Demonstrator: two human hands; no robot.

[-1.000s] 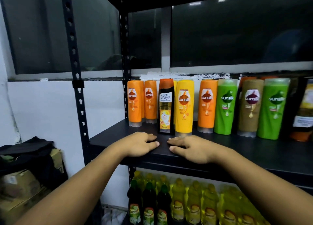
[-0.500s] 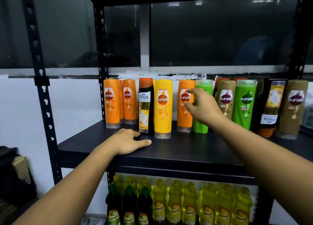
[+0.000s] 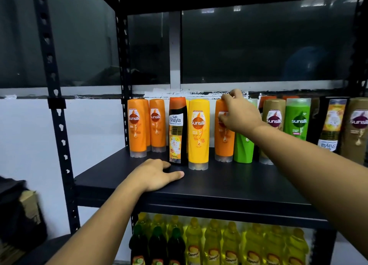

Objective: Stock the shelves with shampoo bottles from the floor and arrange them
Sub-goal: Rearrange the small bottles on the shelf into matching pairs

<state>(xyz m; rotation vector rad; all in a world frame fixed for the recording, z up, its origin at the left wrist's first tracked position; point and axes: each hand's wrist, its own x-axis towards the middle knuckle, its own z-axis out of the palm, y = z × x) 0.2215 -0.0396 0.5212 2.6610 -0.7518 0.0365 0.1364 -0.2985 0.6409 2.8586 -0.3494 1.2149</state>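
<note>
A row of shampoo bottles stands cap-down along the back of the black shelf. From the left come two orange bottles, a black Safi Shayla bottle, a yellow bottle, another orange bottle, a green bottle, then brown and green ones. My right hand grips the top of that orange bottle, fingers over its upper end and thumb on its front. My left hand rests flat on the shelf in front of the black bottle.
Yellow and dark cooking-oil bottles fill the shelf below. A black perforated upright stands at the left, with boxes and dark cloth on the floor beyond it. Dark window panes sit behind the shelf.
My right hand left the shelf front, reached up to the orange bottle beside the green one and closed on its top. The left hand stayed on the shelf. The view shifted right.
</note>
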